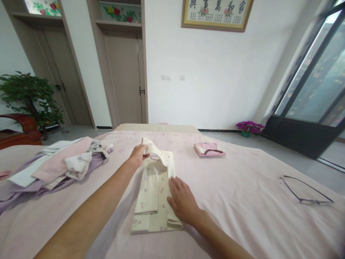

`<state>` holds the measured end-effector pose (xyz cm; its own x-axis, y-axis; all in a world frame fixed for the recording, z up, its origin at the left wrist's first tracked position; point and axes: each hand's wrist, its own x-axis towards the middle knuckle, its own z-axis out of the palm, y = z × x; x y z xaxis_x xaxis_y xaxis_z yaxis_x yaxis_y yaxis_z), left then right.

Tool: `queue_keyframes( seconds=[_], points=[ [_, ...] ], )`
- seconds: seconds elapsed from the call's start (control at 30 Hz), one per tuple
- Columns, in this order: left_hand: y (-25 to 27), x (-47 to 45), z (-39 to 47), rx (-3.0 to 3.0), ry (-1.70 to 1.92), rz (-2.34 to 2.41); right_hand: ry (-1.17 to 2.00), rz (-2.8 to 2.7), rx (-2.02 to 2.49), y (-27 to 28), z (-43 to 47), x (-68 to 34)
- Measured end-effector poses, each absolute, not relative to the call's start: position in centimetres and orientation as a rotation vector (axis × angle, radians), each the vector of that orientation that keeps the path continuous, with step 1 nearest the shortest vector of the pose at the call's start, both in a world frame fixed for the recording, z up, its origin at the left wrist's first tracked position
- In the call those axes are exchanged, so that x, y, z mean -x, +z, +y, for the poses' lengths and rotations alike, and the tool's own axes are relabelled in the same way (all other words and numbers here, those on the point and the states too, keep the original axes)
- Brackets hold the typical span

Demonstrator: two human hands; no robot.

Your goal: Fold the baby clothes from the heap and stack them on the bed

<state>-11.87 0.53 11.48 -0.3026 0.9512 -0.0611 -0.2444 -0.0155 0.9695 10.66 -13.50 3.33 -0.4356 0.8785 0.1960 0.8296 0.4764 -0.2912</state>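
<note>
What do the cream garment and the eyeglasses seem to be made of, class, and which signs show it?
Cream garment: soft, matte cloth, perhaps cotton; it folds and droops easily, without shine.
Eyeglasses: thin, dark and smooth-looking, either metal or plastic; the slender outline fits both.

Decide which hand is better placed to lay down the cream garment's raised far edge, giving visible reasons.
Probably the left hand: it pinches the raised far edge of the cream garment, while the right hand lies along its right side.
</note>
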Motion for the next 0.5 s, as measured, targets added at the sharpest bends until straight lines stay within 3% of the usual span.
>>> queue_keyframes(
  seconds=[0.17, 0.33, 0.5],
  points=[
    [11.5, 11.6, -1.1, -1.070, 1.454, 1.359, 0.350, -2.514, 1.250, 2.0, -11.8, -12.1],
    [11.4, 11.0, -3.7, -1.386, 1.368, 1.479, 0.618, -2.000, 1.379, 1.7, -5.0, -14.2],
    [10.2, 8.8, -7.3, -2.118, 1.080, 1.707, 0.708, -1.840, 1.408, 1.9, 2.1, -14.1]
  ],
)
